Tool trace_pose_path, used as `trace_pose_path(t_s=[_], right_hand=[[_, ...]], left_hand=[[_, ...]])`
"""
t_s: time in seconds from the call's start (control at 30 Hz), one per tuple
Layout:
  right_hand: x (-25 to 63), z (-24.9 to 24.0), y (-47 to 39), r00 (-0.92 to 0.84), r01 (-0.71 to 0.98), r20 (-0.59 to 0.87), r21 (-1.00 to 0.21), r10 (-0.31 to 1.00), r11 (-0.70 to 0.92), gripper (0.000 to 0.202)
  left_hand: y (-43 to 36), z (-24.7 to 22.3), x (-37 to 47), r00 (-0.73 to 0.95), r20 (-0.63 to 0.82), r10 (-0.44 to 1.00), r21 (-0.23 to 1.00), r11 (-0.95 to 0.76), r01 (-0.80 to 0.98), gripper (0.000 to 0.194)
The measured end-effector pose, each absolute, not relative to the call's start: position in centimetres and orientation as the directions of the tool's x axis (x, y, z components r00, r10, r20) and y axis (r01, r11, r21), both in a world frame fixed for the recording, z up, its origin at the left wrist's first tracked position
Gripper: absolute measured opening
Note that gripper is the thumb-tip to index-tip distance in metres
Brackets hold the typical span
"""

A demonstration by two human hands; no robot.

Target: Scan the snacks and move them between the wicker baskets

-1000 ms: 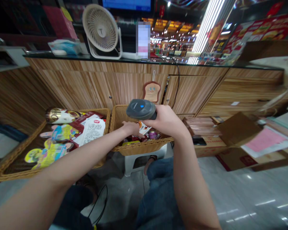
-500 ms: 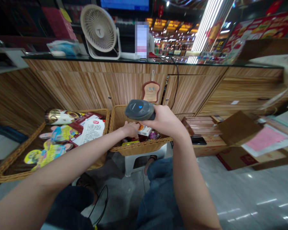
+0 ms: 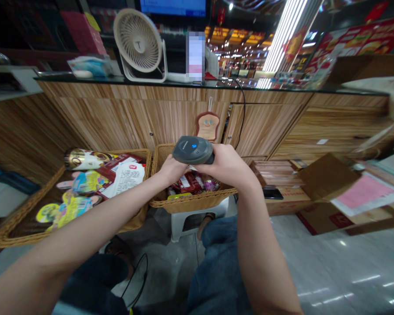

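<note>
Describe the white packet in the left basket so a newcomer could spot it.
Find the wood-grain counter, then the left basket of the two wicker ones before it. Near that basket's right side, the white packet overlaps dark red packs. Small dark print under a red logo sets it apart from the yellow-and-blue packs.

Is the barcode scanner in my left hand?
No, the right hand grips the scanner.
</note>
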State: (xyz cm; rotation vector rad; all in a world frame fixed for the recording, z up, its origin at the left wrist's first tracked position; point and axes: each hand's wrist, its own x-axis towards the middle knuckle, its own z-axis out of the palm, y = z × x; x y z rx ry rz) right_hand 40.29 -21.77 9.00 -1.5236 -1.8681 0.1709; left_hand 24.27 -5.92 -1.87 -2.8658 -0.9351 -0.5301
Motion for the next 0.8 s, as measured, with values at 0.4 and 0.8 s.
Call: trace_pose_path(t_s=[0.4, 0.8], right_hand=[[40.3, 9.2, -21.8, -0.040, 0.823, 0.453, -0.491, 0.891, 0.287, 0.018], [39.0, 9.2, -21.5, -0.123, 0.825, 0.371, -0.478, 0.921, 0.302, 0.020]], left_hand=[[-10.5, 6.5, 13.7, 0.499, 0.604, 0.621, -0.157, -0.522, 0.839, 0.044], [-11.6, 3.5, 8.3, 0.415, 0.594, 0.689, -0.130, -0.426, 0.895, 0.045]])
